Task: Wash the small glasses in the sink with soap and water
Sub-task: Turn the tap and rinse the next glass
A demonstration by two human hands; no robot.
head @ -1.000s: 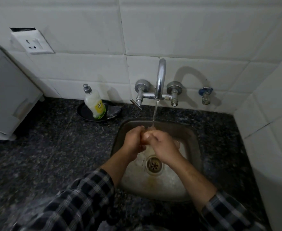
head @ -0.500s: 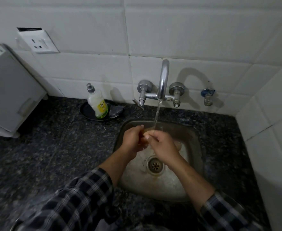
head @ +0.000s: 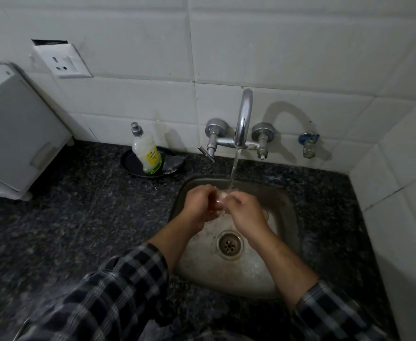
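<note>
Wall point(head: 300, 45): white tiles rose behind and to the right of your sink.
Counter point(head: 79, 217): dark speckled stone ran around the basin on all sides.
White box point(head: 17, 134): it stood on the counter at far left, against the wall.
Sink point(head: 239, 274): a steel basin set into the counter, wet and stained, directly below you.
Sleeves point(head: 118, 291): you wore dark plaid, pushed up off both forearms.
Left hand point(head: 199, 205): you had it over the back of the basin, fingers curled round the small glass from the left.
Right hand point(head: 246, 212): it met the left hand, fingers bent and pinching the same glass from the right.
Tap point(head: 244, 119): a chrome wall spout curved over the sink, with a valve on each side.
Soap bottle point(head: 146, 151): it stood upright, capped, on a black dish left of the tap.
Black dish point(head: 130, 163): it sat on the counter at the wall, touching the sink's back left corner.
Socket point(head: 63, 60): a white plate on the wall above the box.
Drain point(head: 230, 245): a round strainer, just below your wrists.
Water stream point(head: 234, 168): it ran from the spout straight down onto your fingers.
Scrubber point(head: 173, 163): a grey wad lay on the dish's right edge.
Spare valve point(head: 308, 143): blue-topped, on the wall right of the tap.
Small glass point(head: 218, 201): clear, held between both your hands under the stream, mostly hidden.
Pale round thing point(head: 265, 214): it sat in the basin behind your right hand, possibly another glass.
</note>
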